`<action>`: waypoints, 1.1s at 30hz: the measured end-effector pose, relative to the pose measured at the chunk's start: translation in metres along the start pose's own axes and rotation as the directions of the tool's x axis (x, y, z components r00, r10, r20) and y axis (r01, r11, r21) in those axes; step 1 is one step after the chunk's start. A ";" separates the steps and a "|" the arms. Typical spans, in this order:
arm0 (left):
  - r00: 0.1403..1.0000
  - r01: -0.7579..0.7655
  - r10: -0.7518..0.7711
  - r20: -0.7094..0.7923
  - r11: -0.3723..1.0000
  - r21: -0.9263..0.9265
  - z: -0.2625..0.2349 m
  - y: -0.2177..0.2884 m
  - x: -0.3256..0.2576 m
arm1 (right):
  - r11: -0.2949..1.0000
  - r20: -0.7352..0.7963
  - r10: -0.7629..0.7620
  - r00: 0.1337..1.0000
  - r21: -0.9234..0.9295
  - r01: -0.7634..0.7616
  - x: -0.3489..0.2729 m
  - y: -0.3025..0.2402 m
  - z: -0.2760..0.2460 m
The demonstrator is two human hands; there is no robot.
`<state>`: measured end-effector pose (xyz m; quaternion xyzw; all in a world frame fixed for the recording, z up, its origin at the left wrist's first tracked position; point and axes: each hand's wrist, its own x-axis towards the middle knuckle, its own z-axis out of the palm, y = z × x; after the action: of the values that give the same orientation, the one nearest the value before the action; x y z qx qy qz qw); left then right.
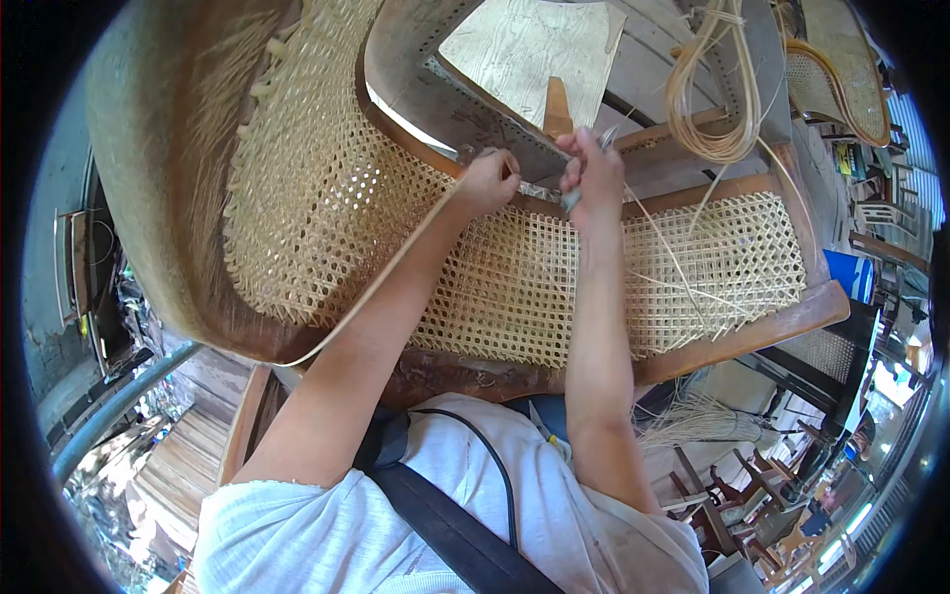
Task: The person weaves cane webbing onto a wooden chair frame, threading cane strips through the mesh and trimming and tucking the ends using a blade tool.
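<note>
across the curved wooden frame [737,342], the cane mesh [515,287] looks largely woven, loose strands [679,265] remaining at right, while by its upper edge the left hand [491,184] holds its fingertips together and the right hand [597,186] clasps a metal tool [609,138].

Far to the right of the right hand [591,178] and above it, a second caned panel [804,77] in a curved wooden frame; past that, at the far right, pale corrugated sheeting [927,148]. Right of the same hand and lower, a bright blue container [846,274], then a black-framed mesh panel [821,348]. Lower still on that side, a jumble of wooden chairs [762,485] and a glowing white light strip [859,517]. Well to the left of the left hand [491,182] and lower, a slanting blue-grey pipe [117,408], with wooden planks [186,467] beneath.
</note>
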<state>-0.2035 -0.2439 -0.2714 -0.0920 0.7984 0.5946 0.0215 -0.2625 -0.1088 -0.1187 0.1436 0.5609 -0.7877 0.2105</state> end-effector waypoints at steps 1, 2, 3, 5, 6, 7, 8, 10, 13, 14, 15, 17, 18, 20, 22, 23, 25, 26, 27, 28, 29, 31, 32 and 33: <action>0.993 0.025 -0.045 -0.106 0.983 -0.180 -0.001 -0.003 -0.001 | 0.998 -0.012 0.057 0.998 -0.040 -0.058 -0.011 0.004 0.006; 0.970 0.223 -0.238 0.052 0.785 -0.578 -0.006 0.007 0.005 | 0.997 -0.016 0.054 0.998 -0.045 -0.055 -0.019 0.011 0.004; 0.970 0.222 -0.236 0.053 0.784 -0.580 -0.012 0.018 0.010 | 0.985 0.080 0.132 0.988 0.101 -0.140 -0.025 0.025 0.004; 0.918 0.265 -0.365 0.157 0.270 -0.925 -0.028 0.041 0.017 | 0.942 0.192 0.196 0.962 0.237 -0.239 -0.028 0.056 0.007; 0.894 0.327 -0.393 0.217 0.238 -0.914 -0.036 0.058 0.019 | 0.909 0.231 0.227 0.946 0.299 -0.291 -0.029 0.071 0.007; 0.893 0.330 -0.392 0.221 0.237 -0.914 -0.040 0.060 0.022 | 0.868 0.270 0.254 0.929 0.359 -0.342 -0.029 0.083 0.006; 0.890 0.359 -0.386 0.244 0.261 -0.896 -0.050 0.056 0.025 | 0.866 0.276 0.257 0.926 0.360 -0.348 -0.030 0.089 0.009; 0.902 0.349 -0.397 0.170 0.437 -0.829 -0.059 0.050 0.028 | 0.903 0.190 0.256 0.948 0.301 -0.305 -0.031 0.098 0.014; 0.890 0.332 -0.450 -0.071 0.749 -0.573 -0.058 0.033 0.033 | 0.931 0.279 0.230 0.932 0.216 -0.295 -0.020 0.109 0.014; 0.890 0.334 -0.451 -0.071 0.749 -0.572 -0.055 0.028 0.034 | 0.930 0.278 0.231 0.932 0.218 -0.296 -0.020 0.111 0.017; 0.898 0.297 -0.394 -0.195 0.871 -0.390 -0.052 0.022 0.036 | 0.922 0.219 0.277 0.936 0.215 -0.323 -0.021 0.113 0.021; 0.903 0.264 -0.309 -0.298 0.947 -0.182 -0.046 0.016 0.038 | 0.911 0.157 0.321 0.934 0.218 -0.350 -0.021 0.118 0.023; 0.913 0.239 -0.289 -0.289 0.951 -0.198 -0.044 0.015 0.038 | 0.913 0.160 0.306 0.939 0.232 -0.337 -0.021 0.122 0.021; 0.923 0.215 -0.270 -0.276 0.953 -0.212 -0.042 0.021 0.037 | 0.913 0.161 0.290 0.944 0.250 -0.323 -0.023 0.124 0.018; 0.919 0.296 -0.359 -0.162 0.901 -0.318 -0.042 0.034 0.035 | 0.919 0.060 0.293 0.954 0.257 -0.298 -0.029 0.120 0.015; 0.918 0.297 -0.360 -0.166 0.902 -0.314 -0.046 0.035 0.030 | 0.917 0.065 0.295 0.953 0.260 -0.301 -0.037 0.116 0.016; 0.934 0.292 -0.356 0.014 0.743 -0.603 -0.049 0.024 0.021 | 0.992 0.007 0.097 0.995 0.080 -0.097 -0.056 0.108 0.013; 0.935 0.290 -0.354 0.012 0.745 -0.600 -0.046 0.030 0.019 | 0.992 0.008 0.095 0.995 0.083 -0.095 -0.066 0.100 0.006; 0.950 0.289 -0.295 0.097 0.722 -0.629 -0.041 0.039 0.014 | 0.993 0.022 0.002 1.000 0.117 -0.005 -0.077 0.093 -0.004; 0.956 0.291 -0.230 0.180 0.697 -0.656 -0.036 0.047 0.008 | 0.985 0.031 -0.091 0.995 0.151 0.085 -0.086 0.084 -0.012; 0.955 0.295 -0.227 0.189 0.698 -0.653 -0.033 0.056 0.002 | 0.989 -0.021 -0.143 0.990 -0.029 0.142 -0.096 0.065 -0.016; 0.931 0.363 -0.272 0.242 0.730 -0.579 -0.030 0.066 -0.016 | 0.963 -0.075 -0.195 0.978 -0.202 0.176 -0.110 0.023 -0.014; 0.900 0.421 -0.292 0.323 0.770 -0.479 -0.033 0.064 -0.025 | 0.820 0.021 -0.341 0.940 -0.481 0.309 -0.110 0.000 -0.011; 0.897 0.423 -0.284 0.338 0.774 -0.471 -0.026 0.066 -0.033 | 0.576 0.154 -0.450 0.879 -0.702 0.418 -0.108 -0.019 -0.013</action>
<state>-0.1803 -0.2470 -0.1969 -0.1688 0.5603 0.7841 0.2069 -0.1774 -0.0726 -0.0574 -0.0755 0.8445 -0.5288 0.0386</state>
